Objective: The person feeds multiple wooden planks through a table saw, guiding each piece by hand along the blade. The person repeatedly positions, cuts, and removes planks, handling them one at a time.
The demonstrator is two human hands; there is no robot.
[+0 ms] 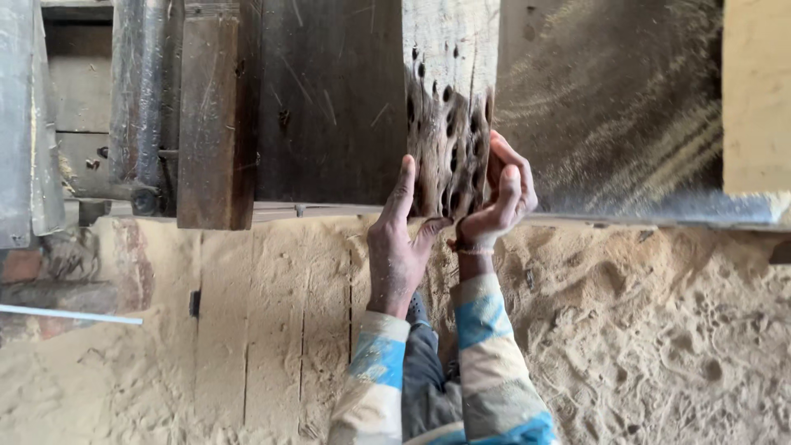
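A rough wooden plank [451, 99] with several dark holes and a ragged, rotted near end lies on a dark table top [329, 99]. My left hand [397, 247] presses flat against the plank's left side at its near end, fingers straight up. On the other side, my right hand [499, 198] cups the plank's right edge with curled fingers. Both sleeves are striped blue and cream.
Sawdust [643, 330] covers the floor below the table edge. A dark upright wooden block [210, 115] and a metal pipe [140, 91] stand at the left. A pale board [754, 91] lies at the far right. Sawdust streaks fan across the metal surface [610, 107].
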